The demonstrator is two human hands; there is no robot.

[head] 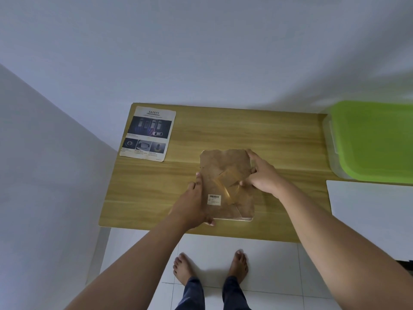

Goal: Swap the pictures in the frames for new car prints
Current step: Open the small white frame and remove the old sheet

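Observation:
A picture frame (225,173) lies face down in the middle of the wooden table (279,144); its brown backing board, fold-out stand and a barcode sticker face up. My left hand (194,202) grips the frame's left edge, thumb at its near corner. My right hand (261,173) holds the right edge, thumb pressing on the stand. A car print (148,133) headed "SAFETY", with dark car photos, lies flat at the table's far left corner, apart from both hands.
A clear storage box with a green lid (375,142) stands at the right end of the table. A white surface (371,204) sits near it on the right. The table stands against the walls in a corner. My bare feet are on white floor tiles below the table's near edge.

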